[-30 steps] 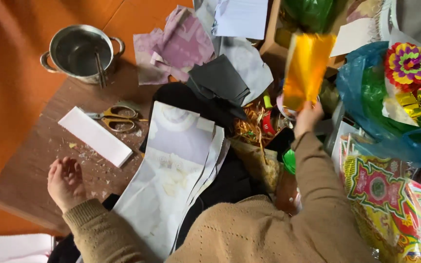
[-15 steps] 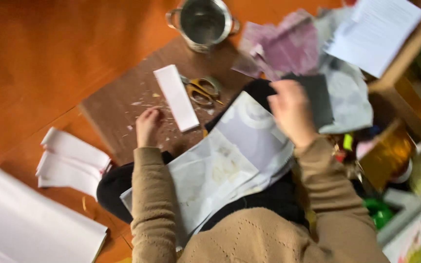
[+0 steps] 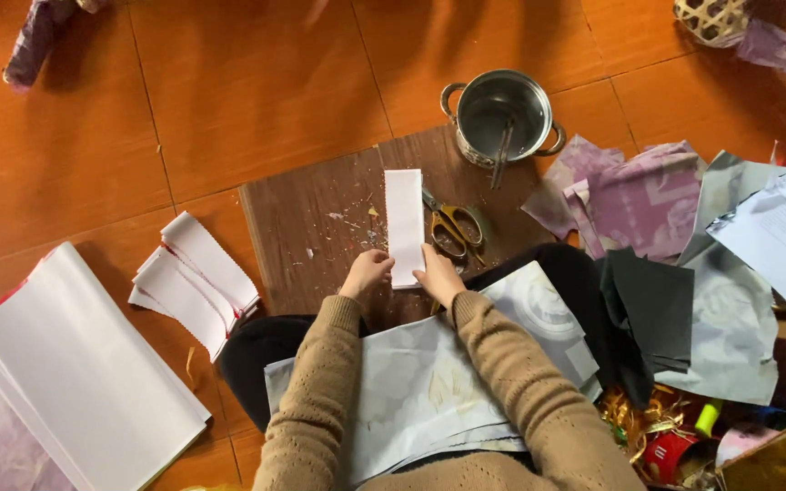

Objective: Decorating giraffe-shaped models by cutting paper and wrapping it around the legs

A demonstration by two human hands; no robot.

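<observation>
A white folded paper strip [image 3: 404, 218] lies lengthwise on a dark brown board [image 3: 311, 227] on the floor. My left hand [image 3: 366, 271] and my right hand [image 3: 437, 273] both pinch the near end of that strip, one at each corner. Gold-handled scissors [image 3: 452, 227] lie on the board just right of the strip. Pale grey paper sheets [image 3: 429, 382] rest across my lap, under my forearms in tan knit sleeves.
A steel pot [image 3: 500, 116] with sticks in it stands at the board's far right corner. White folded strips [image 3: 195, 277] and a big white paper stack [image 3: 75, 373] lie left. Purple [image 3: 639, 195], black [image 3: 652, 305] and grey papers and shiny decorations [image 3: 666, 436] crowd the right.
My right hand came back from the yellow sheet at the right and my left hand shifted over; both now hold the white strip. The view swung left and up.
</observation>
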